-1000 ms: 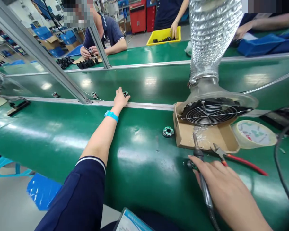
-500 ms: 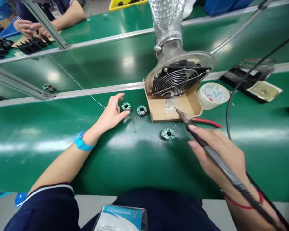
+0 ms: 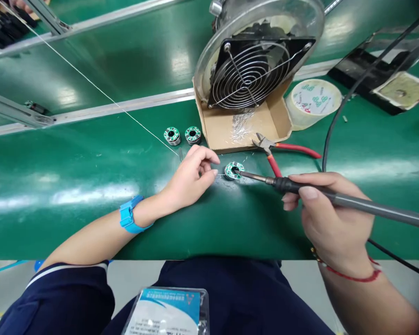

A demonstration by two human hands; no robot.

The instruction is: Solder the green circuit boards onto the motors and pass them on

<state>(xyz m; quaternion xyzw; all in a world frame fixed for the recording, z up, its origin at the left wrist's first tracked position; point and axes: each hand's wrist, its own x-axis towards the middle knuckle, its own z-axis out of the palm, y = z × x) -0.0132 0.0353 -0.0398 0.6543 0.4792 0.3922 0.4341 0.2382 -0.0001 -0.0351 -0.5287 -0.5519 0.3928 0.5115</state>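
A round part with a green circuit board on top [image 3: 233,170] rests on the green bench. Its top is touched by the metal tip of a soldering iron [image 3: 349,200], which my right hand [image 3: 330,218] grips. Just left of the part, my left hand [image 3: 192,179] pinches a thin wire [image 3: 139,124] between thumb and finger, and the wire's end reaches the part's edge. Two more round parts, one at the left [image 3: 172,135] and one beside it [image 3: 193,135], stand behind my left hand. Red-handled cutters [image 3: 270,148] lie behind the iron, partly on the box edge.
A cardboard box [image 3: 219,135] with wire clippings stands under a fan [image 3: 247,79] with a clear hood. To its right are a tape roll [image 3: 313,102] and a sponge holder [image 3: 401,90]. A black cable [image 3: 330,135] hangs at the right. Another person's hand [image 3: 21,5] shows top left.
My left hand has moved right with the wire, towards the nearest round part. The iron's tip has gone from above the box down onto that part. The view has tilted lower.
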